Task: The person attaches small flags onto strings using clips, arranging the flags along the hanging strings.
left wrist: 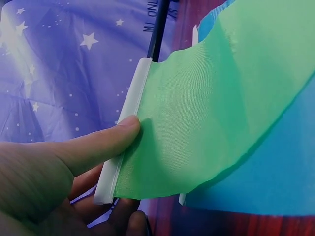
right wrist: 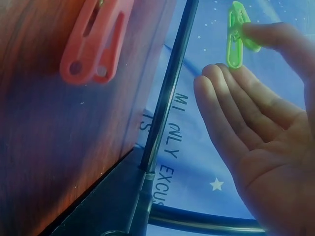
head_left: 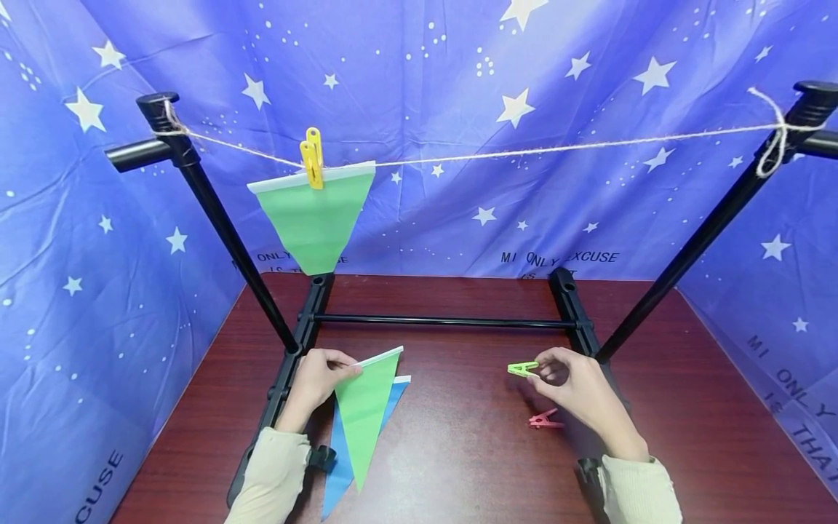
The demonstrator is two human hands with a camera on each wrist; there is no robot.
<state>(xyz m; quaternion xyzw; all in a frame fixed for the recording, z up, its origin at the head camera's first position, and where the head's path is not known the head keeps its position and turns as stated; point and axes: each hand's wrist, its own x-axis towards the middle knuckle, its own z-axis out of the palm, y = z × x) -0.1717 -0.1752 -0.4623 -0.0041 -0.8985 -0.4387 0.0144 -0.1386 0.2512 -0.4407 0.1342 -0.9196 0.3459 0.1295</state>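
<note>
My left hand (head_left: 319, 382) pinches a green pennant flag (head_left: 369, 407) by its white top hem, thumb in front and fingers behind in the left wrist view. Beneath it a blue pennant flag (head_left: 339, 466) lies on the table, partly covered by the green one. With thumb and fingertips my right hand (head_left: 576, 386) pinches a lime-green clothespin (head_left: 521, 369) above the table. Just below that hand a red clothespin (head_left: 545, 420) lies on the tabletop; it looms large in the right wrist view. Another green flag (head_left: 314, 222) hangs from the string under a yellow clothespin (head_left: 313, 160).
A white string (head_left: 524, 153) runs between the left black post (head_left: 229, 247) and the right black post (head_left: 694, 247). A thin black crossbar (head_left: 445, 320) joins the stand's feet low on the dark red table (head_left: 458, 466). A blue star-patterned cloth (head_left: 425, 87) surrounds the table.
</note>
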